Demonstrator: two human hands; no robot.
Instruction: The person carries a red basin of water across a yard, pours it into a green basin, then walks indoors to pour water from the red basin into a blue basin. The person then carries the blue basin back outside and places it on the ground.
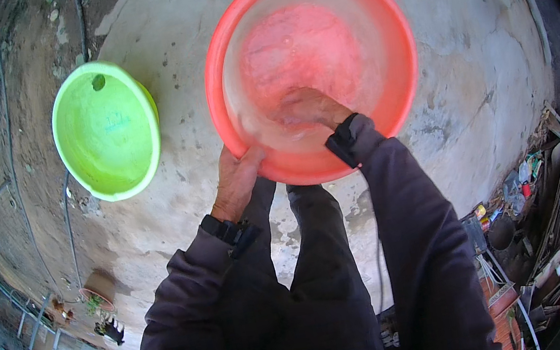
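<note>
A large red plastic basin (399,95) with some water in it is tilted in front of me, above my legs. My left hand (239,176) grips its near left rim, with the thumb over the edge. My right hand (305,108) is inside the basin, low against the inner surface; it is blurred, and its fingertips are hard to make out. A lime-green plastic basin (110,141) stands to the left, apart from both hands, with a dark green leaf (99,82) inside near its far edge.
Under the basins lies stained concrete ground (183,152). Dark hoses (69,230) run along the left. A potted plant (98,294) and a small dark animal (111,331) are at lower left. Scrap wood and rubbish (553,203) lie piled at lower right.
</note>
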